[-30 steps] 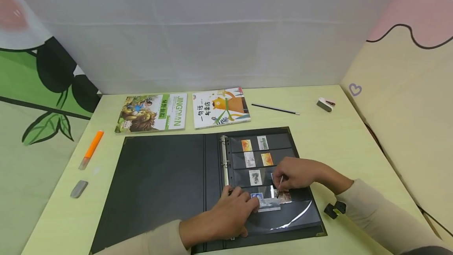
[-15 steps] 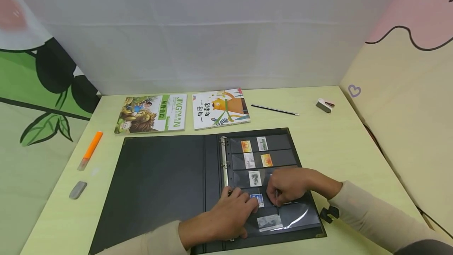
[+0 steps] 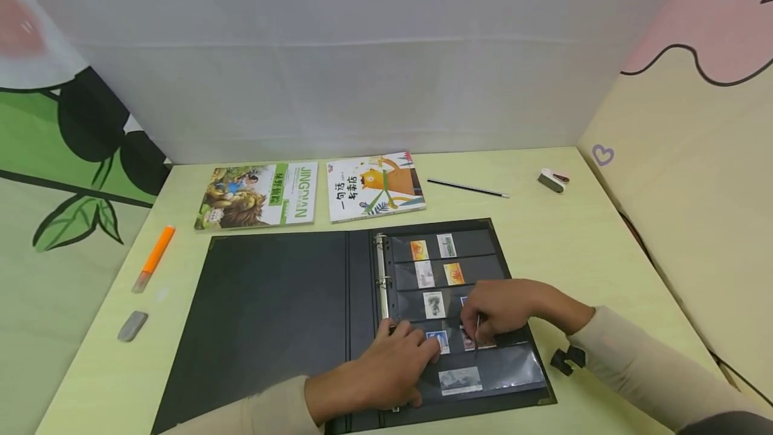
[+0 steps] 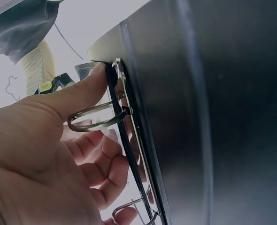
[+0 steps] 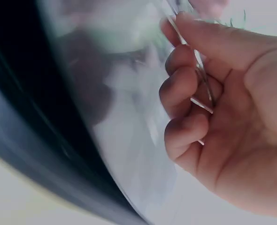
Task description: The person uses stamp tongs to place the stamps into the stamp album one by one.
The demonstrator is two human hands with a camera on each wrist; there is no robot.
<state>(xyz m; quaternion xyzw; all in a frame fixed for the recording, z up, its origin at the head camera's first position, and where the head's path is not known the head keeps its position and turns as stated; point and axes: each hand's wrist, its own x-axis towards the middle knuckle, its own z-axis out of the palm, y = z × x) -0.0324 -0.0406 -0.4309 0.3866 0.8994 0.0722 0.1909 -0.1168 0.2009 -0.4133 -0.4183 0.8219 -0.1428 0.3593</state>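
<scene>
An open black ring binder (image 3: 278, 314) lies on the table, its clear pocket page on the right holding several stamps. My left hand (image 3: 395, 361) rests on the page's inner side; the left wrist view shows the thumb and loosely bent fingers by the metal rings (image 4: 94, 124). My right hand (image 3: 501, 307) pinches slim metal tweezers (image 5: 199, 63), tips pointing down at the page. Beside the tweezers is a reddish stamp (image 3: 468, 340), partly hidden by the fingers. A blue stamp (image 3: 439, 341) sits by my left fingertips. A grey stamp (image 3: 460, 381) lies in the bottom pocket.
Two books, one with a lion (image 3: 256, 197) and one with an orange animal (image 3: 376, 186), lie behind the binder. A pencil (image 3: 468, 188) and small stapler (image 3: 551, 180) are back right. An orange marker (image 3: 158, 250) and grey eraser (image 3: 132, 325) lie left.
The grey stamp has shifted down from over the blue stamp's lower edge into the bottom pocket. My right hand dipped toward the page's lower part, then rose slightly rightward. My left hand stays put.
</scene>
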